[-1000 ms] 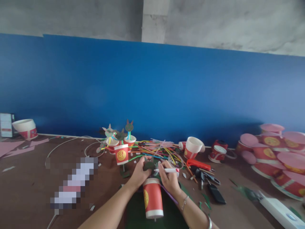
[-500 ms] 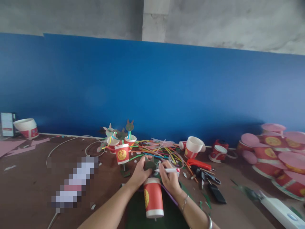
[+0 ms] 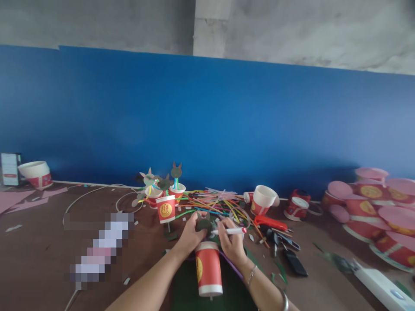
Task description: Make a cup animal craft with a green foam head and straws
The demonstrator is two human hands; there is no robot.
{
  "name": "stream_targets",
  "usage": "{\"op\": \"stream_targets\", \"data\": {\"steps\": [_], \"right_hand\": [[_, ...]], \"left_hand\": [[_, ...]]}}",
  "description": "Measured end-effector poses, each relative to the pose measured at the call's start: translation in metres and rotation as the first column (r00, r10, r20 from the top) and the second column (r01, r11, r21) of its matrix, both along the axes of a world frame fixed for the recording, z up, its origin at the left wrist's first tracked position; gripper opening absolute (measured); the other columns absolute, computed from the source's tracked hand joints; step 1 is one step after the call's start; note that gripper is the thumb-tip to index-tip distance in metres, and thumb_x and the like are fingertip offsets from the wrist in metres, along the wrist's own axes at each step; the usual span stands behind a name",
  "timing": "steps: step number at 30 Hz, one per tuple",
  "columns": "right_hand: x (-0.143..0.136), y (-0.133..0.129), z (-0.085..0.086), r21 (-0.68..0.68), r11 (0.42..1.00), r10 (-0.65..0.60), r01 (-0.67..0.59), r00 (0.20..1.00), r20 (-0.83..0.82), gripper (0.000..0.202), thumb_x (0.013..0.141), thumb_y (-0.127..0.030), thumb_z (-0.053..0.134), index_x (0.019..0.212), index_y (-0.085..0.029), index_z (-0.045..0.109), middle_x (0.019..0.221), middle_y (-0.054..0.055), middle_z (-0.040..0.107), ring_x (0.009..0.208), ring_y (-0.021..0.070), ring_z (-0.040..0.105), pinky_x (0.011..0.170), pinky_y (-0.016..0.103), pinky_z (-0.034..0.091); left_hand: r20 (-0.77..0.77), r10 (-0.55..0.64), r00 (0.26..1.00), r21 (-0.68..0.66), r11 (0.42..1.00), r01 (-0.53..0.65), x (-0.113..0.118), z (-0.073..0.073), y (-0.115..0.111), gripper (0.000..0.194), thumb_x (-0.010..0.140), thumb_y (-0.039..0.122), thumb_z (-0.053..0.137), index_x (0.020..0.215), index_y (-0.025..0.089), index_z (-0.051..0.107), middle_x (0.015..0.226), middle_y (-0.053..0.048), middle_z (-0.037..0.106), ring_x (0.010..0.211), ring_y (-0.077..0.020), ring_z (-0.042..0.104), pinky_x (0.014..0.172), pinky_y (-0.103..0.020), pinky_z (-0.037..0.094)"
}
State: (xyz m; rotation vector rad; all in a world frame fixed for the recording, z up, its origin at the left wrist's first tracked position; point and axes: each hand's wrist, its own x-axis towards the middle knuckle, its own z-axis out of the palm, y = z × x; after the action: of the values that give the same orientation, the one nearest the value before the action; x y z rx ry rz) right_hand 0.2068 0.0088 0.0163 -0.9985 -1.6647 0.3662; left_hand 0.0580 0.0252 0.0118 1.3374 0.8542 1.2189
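My left hand (image 3: 190, 236) is closed on a dark green paper animal-head cutout (image 3: 204, 224) with small ears. In my right hand (image 3: 231, 242) there is a white marker (image 3: 236, 231) with a red end, its tip pointing left at the cutout's edge. A red paper cup (image 3: 210, 268) with a gold emblem stands upside down just below my hands, over a dark green sheet (image 3: 233, 298). Farther back, small animal heads on coloured straws rise from red cups (image 3: 166, 209).
Coloured straws (image 3: 220, 203) lie in a heap behind my hands. To the right are a red cutter (image 3: 270, 223), keys with a black fob (image 3: 294, 261) and a white glue gun (image 3: 379, 280). Pink-topped cups (image 3: 363, 207) are stacked far right. A phone (image 3: 10, 169) stands far left.
The marker has shifted very slightly to the right in my right hand. My left hand and the cutout stay in place.
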Motion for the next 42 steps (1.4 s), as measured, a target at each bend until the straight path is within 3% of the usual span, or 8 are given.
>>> {"op": "stream_targets", "data": {"steps": [6,8,14,22,28,34,39,42], "right_hand": [[0.002,0.004,0.002,-0.16,0.985,-0.103,0.064,0.964,-0.247,0.024,0.089,-0.04,0.044,0.094,-0.019,0.056,0.065,0.001,0.062,0.057,0.0153,0.055,0.058,0.027,0.044],[0.003,0.006,0.005,-0.242,0.97,-0.092,0.023,0.956,-0.278,0.025,0.088,-0.041,0.045,0.091,-0.019,0.057,0.065,0.002,0.063,0.057,0.0159,0.055,0.056,0.027,0.044],[0.006,0.007,0.012,-0.278,0.952,0.066,-0.126,0.974,-0.216,0.012,0.081,-0.031,0.055,0.086,-0.02,0.054,0.065,-0.001,0.057,0.06,0.0158,0.054,0.058,0.026,0.044],[0.006,0.008,0.016,-0.213,0.963,0.139,-0.165,0.981,-0.134,0.013,0.076,-0.019,0.054,0.088,-0.021,0.051,0.068,-0.002,0.055,0.062,0.0149,0.053,0.062,0.026,0.045],[0.019,0.018,0.016,-0.152,0.984,0.063,-0.094,0.978,-0.199,0.014,0.078,-0.024,0.057,0.09,-0.02,0.051,0.069,-0.001,0.056,0.062,0.0149,0.052,0.06,0.027,0.044],[0.026,0.022,0.019,-0.176,0.977,0.075,-0.124,0.963,-0.26,0.016,0.076,-0.026,0.06,0.088,-0.02,0.051,0.065,-0.002,0.056,0.057,0.0133,0.051,0.054,0.025,0.043],[0.02,0.018,0.022,-0.197,0.967,0.103,-0.162,0.954,-0.281,0.017,0.074,-0.027,0.062,0.086,-0.019,0.053,0.064,-0.003,0.056,0.056,0.0131,0.052,0.054,0.024,0.042],[0.022,0.018,0.021,-0.249,0.958,0.048,-0.144,0.934,-0.354,0.022,0.076,-0.037,0.061,0.085,-0.019,0.055,0.06,-0.002,0.059,0.054,0.0146,0.054,0.051,0.025,0.042]], "left_hand": [[0.058,0.01,0.998,-0.016,1.0,-0.009,0.002,0.006,-0.004,0.04,0.062,0.006,0.054,0.101,0.015,0.052,0.081,-0.001,0.062,0.077,-0.015,0.058,0.07,-0.026,0.043],[0.105,0.0,0.994,-0.021,1.0,0.002,0.002,0.007,-0.004,0.04,0.062,0.006,0.054,0.101,0.016,0.052,0.084,-0.002,0.063,0.078,-0.0159,0.059,0.071,-0.026,0.044],[0.171,-0.001,0.985,-0.009,1.0,0.002,0.001,0.009,-0.003,0.041,0.065,0.011,0.06,0.104,0.016,0.051,0.094,-0.006,0.064,0.087,-0.0198,0.061,0.078,-0.031,0.045],[0.218,0.026,0.976,0.027,0.999,-0.032,0.003,0.01,-0.003,0.038,0.065,0.016,0.066,0.102,0.017,0.055,0.102,-0.007,0.064,0.099,-0.0216,0.057,0.085,-0.031,0.043],[0.181,0.031,0.983,-0.084,0.996,-0.016,-0.003,0.015,-0.003,0.026,0.072,0.03,0.062,0.093,0.015,0.062,0.083,-0.004,0.067,0.079,-0.0181,0.06,0.076,-0.029,0.043],[0.091,-0.085,0.992,-0.167,0.981,0.099,-0.001,0.012,-0.003,0.028,0.071,0.042,0.065,0.074,0.014,0.062,0.067,-0.001,0.064,0.062,-0.0128,0.054,0.058,-0.022,0.036],[0.032,0.001,0.999,-0.111,0.994,0.003,0.002,0.013,-0.003,0.025,0.069,0.037,0.067,0.065,0.014,0.058,0.058,0.003,0.056,0.056,-0.0103,0.048,0.056,-0.021,0.033],[0.031,0.034,0.999,-0.1,0.995,-0.03,0.002,0.014,-0.004,0.023,0.07,0.035,0.065,0.063,0.015,0.056,0.057,0.003,0.054,0.055,-0.0102,0.047,0.055,-0.021,0.033]]}}
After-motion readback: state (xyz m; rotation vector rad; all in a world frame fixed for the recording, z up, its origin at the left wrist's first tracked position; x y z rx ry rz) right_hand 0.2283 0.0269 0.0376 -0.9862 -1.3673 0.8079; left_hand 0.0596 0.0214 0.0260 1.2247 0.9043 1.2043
